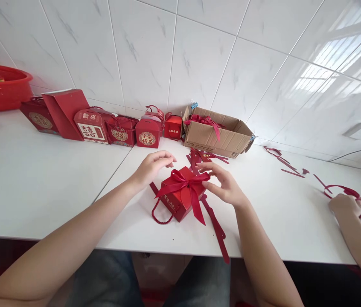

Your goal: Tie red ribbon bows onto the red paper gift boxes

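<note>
A small red gift box (170, 204) stands on the white table in front of me. A shiny red ribbon bow (187, 182) is tied on its top, with one tail hanging over the front. A twisted red cord handle (161, 222) loops out from the near side. My left hand (158, 165) hovers just beyond the box's upper left, fingers loosely bent and holding nothing. At the bow's right loop, my right hand (223, 183) has its thumb and fingers apart; whether a fingertip touches the ribbon I cannot tell. Flat dark red strips (214, 224) lie beside and behind the box.
Along the tiled wall stand several red boxes (91, 125) and an open cardboard carton (212, 143) holding red ribbons. A red plastic basket (3, 91) is at far left. On the right, another person's hands (347, 207) hold a red ribbon loop near scattered red pieces (291, 168).
</note>
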Demonstrator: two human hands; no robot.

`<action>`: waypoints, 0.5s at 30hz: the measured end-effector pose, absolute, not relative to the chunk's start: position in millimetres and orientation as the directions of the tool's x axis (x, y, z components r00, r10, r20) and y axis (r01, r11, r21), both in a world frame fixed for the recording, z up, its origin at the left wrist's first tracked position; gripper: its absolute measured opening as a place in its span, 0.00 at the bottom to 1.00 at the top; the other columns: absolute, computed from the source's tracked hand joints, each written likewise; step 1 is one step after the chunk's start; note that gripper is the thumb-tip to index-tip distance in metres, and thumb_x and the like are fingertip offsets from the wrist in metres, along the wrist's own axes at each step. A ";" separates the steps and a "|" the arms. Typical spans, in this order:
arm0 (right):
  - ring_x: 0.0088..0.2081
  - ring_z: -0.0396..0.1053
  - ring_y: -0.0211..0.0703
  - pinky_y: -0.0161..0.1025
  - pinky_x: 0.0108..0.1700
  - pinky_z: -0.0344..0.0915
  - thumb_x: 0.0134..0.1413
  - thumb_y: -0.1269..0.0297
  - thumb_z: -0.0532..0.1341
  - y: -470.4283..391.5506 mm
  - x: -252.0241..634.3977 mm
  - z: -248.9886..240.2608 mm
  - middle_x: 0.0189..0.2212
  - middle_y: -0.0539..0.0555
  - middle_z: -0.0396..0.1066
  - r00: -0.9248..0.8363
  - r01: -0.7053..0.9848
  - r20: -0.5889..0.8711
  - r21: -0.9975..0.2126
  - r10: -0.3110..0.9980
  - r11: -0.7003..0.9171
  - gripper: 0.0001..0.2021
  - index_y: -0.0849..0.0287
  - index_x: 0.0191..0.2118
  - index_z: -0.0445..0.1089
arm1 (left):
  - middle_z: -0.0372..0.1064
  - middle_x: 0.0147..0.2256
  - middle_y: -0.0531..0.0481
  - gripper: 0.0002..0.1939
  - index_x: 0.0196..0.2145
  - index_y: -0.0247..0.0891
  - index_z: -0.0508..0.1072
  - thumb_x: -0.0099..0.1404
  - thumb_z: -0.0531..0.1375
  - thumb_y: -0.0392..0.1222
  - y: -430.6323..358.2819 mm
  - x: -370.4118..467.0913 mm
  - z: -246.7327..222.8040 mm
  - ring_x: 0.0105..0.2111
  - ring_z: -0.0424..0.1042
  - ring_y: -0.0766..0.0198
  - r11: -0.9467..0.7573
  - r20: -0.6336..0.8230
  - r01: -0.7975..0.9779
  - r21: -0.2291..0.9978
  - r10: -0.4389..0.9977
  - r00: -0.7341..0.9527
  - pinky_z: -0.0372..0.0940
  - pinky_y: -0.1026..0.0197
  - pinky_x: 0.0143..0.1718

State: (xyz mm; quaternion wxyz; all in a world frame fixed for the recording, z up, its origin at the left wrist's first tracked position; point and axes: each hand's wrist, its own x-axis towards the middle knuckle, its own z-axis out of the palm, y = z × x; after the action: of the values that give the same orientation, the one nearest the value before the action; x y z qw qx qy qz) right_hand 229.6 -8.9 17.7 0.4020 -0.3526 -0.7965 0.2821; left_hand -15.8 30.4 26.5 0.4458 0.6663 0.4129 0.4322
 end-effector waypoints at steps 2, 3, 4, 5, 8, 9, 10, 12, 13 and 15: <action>0.52 0.67 0.48 0.49 0.53 0.64 0.57 0.65 0.60 -8.5 230.7 14.8 0.50 0.59 0.69 -0.471 0.312 0.424 -0.741 0.774 0.595 0.22 0.52 0.58 0.62 | 0.68 0.31 0.50 0.10 0.31 0.37 0.73 0.55 0.57 0.45 33.9 -21.5 28.2 0.36 0.67 0.60 -0.276 0.194 0.167 0.946 0.900 0.390 0.63 0.56 0.44; 0.53 0.66 0.49 0.51 0.55 0.62 0.57 0.65 0.61 -7.4 232.9 13.4 0.51 0.59 0.69 -0.482 0.294 0.414 -0.754 0.772 0.588 0.25 0.51 0.60 0.60 | 0.68 0.31 0.51 0.10 0.32 0.37 0.72 0.53 0.57 0.42 34.1 -23.6 29.6 0.36 0.66 0.60 -0.284 0.180 0.173 0.943 0.874 0.451 0.63 0.57 0.42; 0.55 0.64 0.49 0.52 0.57 0.61 0.56 0.65 0.61 -5.8 235.9 12.0 0.52 0.59 0.67 -0.501 0.269 0.397 -0.773 0.769 0.575 0.27 0.50 0.62 0.57 | 0.68 0.32 0.50 0.10 0.33 0.37 0.72 0.52 0.56 0.40 33.4 -25.1 31.1 0.36 0.66 0.60 -0.288 0.158 0.188 0.939 0.847 0.508 0.63 0.58 0.40; 0.57 0.62 0.50 0.53 0.58 0.60 0.56 0.65 0.62 -3.9 239.3 10.6 0.55 0.59 0.65 -0.534 0.236 0.370 -0.798 0.760 0.555 0.31 0.49 0.64 0.54 | 0.68 0.33 0.50 0.12 0.34 0.37 0.72 0.51 0.56 0.39 32.0 -25.9 32.6 0.36 0.66 0.60 -0.288 0.128 0.211 0.934 0.822 0.556 0.63 0.59 0.38; 0.62 0.56 0.51 0.53 0.59 0.60 0.53 0.64 0.64 2.7 247.4 5.8 0.61 0.60 0.56 -0.662 0.135 0.265 -0.878 0.701 0.459 0.40 0.45 0.67 0.45 | 0.69 0.35 0.50 0.10 0.34 0.38 0.71 0.52 0.57 0.38 26.7 -24.3 35.2 0.37 0.67 0.60 -0.268 0.050 0.279 0.922 0.798 0.601 0.63 0.60 0.36; 0.63 0.56 0.51 0.51 0.58 0.62 0.52 0.64 0.64 4.4 248.4 3.6 0.63 0.60 0.53 -0.692 0.115 0.235 -0.898 0.683 0.425 0.41 0.44 0.68 0.43 | 0.70 0.34 0.50 0.08 0.33 0.38 0.71 0.53 0.58 0.39 25.2 -22.8 35.1 0.36 0.68 0.61 -0.260 0.045 0.285 0.923 0.806 0.590 0.63 0.60 0.36; 0.61 0.57 0.51 0.50 0.56 0.64 0.51 0.64 0.65 5.8 248.3 1.3 0.64 0.60 0.50 -0.712 0.103 0.208 -0.914 0.671 0.393 0.43 0.44 0.68 0.42 | 0.70 0.33 0.51 0.07 0.32 0.38 0.71 0.54 0.59 0.40 24.2 -21.0 34.5 0.34 0.68 0.62 -0.249 0.047 0.279 0.928 0.819 0.572 0.63 0.61 0.35; 0.58 0.62 0.50 0.45 0.50 0.69 0.50 0.64 0.66 7.1 246.1 -3.3 0.67 0.61 0.44 -0.729 0.101 0.159 -0.937 0.666 0.334 0.46 0.43 0.68 0.38 | 0.69 0.30 0.52 0.07 0.30 0.37 0.71 0.55 0.60 0.43 23.3 -17.1 32.0 0.30 0.68 0.64 -0.221 0.055 0.254 0.942 0.845 0.531 0.62 0.61 0.33; 0.57 0.63 0.49 0.44 0.48 0.70 0.49 0.63 0.67 7.2 244.4 -5.1 0.67 0.62 0.42 -0.732 0.103 0.142 -0.944 0.666 0.314 0.48 0.43 0.69 0.36 | 0.69 0.29 0.52 0.08 0.30 0.37 0.71 0.56 0.60 0.44 23.2 -15.2 30.3 0.29 0.67 0.65 -0.207 0.058 0.239 0.949 0.856 0.513 0.62 0.62 0.32; 0.58 0.62 0.50 0.45 0.51 0.69 0.49 0.60 0.67 6.8 241.8 -6.5 0.68 0.61 0.42 -0.733 0.110 0.133 -0.945 0.667 0.308 0.48 0.44 0.69 0.36 | 0.70 0.29 0.51 0.10 0.32 0.36 0.71 0.57 0.61 0.46 23.5 -12.0 26.7 0.29 0.68 0.65 -0.193 0.069 0.209 0.959 0.871 0.487 0.62 0.63 0.30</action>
State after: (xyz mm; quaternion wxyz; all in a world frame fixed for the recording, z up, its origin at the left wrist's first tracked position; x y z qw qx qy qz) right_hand 241.8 6.8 -6.5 0.2629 -0.2539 -0.7649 0.5305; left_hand -12.0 23.5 26.7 0.5045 0.6992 0.3860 0.3280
